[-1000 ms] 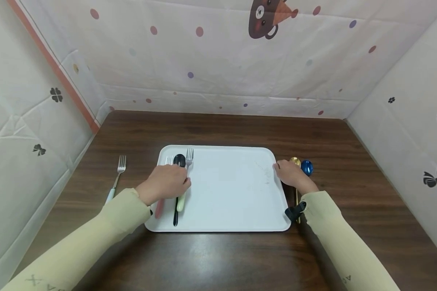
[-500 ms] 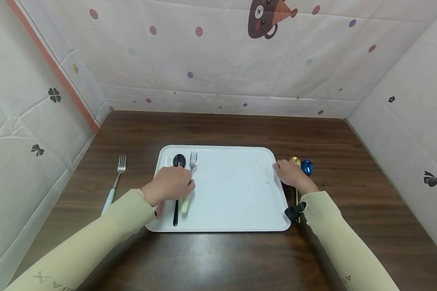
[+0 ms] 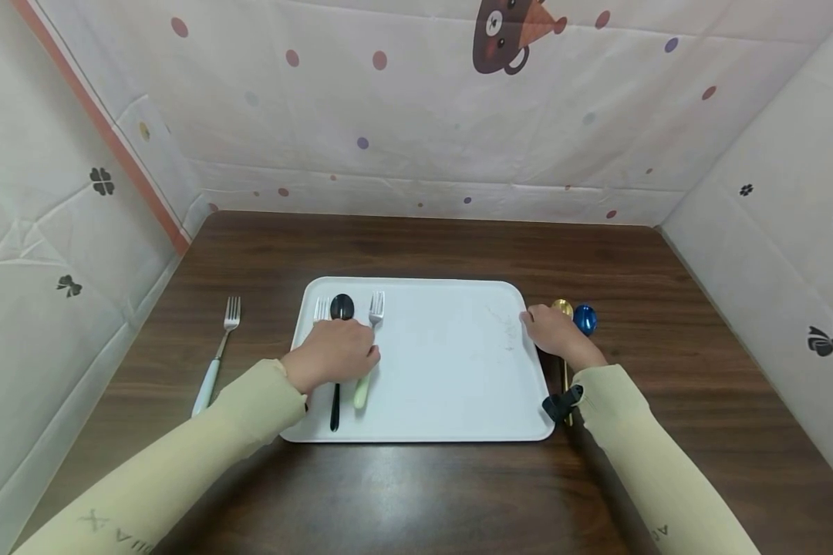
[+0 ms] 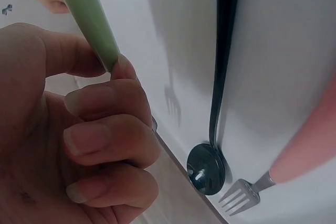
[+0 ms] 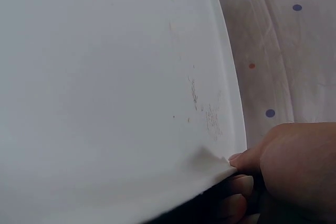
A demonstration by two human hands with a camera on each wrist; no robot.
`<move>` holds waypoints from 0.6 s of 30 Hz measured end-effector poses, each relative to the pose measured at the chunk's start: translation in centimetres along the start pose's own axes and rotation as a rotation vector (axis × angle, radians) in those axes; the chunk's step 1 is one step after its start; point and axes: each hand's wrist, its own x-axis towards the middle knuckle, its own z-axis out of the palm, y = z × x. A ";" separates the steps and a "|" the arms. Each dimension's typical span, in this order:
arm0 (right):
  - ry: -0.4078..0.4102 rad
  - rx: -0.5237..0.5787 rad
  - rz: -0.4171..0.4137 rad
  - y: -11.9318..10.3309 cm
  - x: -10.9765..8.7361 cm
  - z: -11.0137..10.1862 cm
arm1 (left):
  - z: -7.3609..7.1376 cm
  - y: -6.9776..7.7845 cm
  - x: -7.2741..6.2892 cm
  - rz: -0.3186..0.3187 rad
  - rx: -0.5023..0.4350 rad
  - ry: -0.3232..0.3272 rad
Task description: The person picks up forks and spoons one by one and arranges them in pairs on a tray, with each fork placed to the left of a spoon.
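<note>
My left hand (image 3: 336,351) pinches a fork with a pale green handle (image 3: 362,391) between thumb and index finger, over the left part of a white tray (image 3: 451,370). In the left wrist view the other fingers curl beneath the grip. Just left of this fork a black spoon (image 4: 206,169) lies on the tray, its middle hidden by the hand in the head view. Beside the spoon is a pink-handled fork (image 4: 310,135), mostly covered from above. At the tray's right side, my right hand (image 3: 554,331) grips the rim, thumb on top and fingers underneath.
On the brown wooden table (image 3: 416,493), a fork with a light blue handle (image 3: 208,384) lies left of the tray. A gold spoon (image 3: 563,307) and a blue spoon (image 3: 585,318) lie by the right hand, partly hidden. Patterned cloth (image 3: 416,100) walls the back and sides.
My left hand has shifted a little to the right with the green-handled fork, widening the gap between it and the black spoon. The right hand stays at the tray's rim.
</note>
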 end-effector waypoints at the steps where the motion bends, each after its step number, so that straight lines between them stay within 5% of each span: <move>1: 0.000 0.000 0.000 0.0 0.0 0.0 | 0.0 0.1 0.1 0.001 0.004 0.000; 18: 0.023 0.017 -0.013 -0.3 -0.4 0.1 | 0.2 1.5 0.8 0.032 0.043 -0.023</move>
